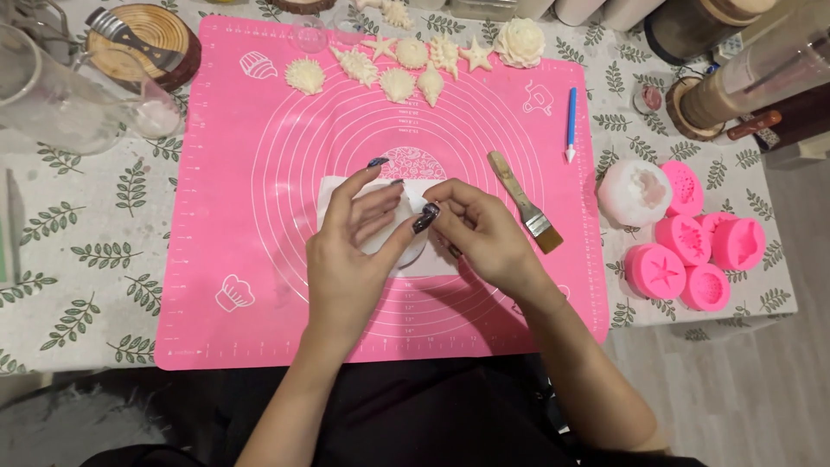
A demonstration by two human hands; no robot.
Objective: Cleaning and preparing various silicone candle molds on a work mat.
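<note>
Pink mat, leaf-print white tablecloth

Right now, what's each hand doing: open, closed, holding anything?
Left hand: fingers curled around a white piece over the pink mat, holding it.
Right hand: closed in a pinch on the same white piece.

A bench draped in a white, leaf-printed cloth stood over pale wood-look flooring under soft, even light.
</note>
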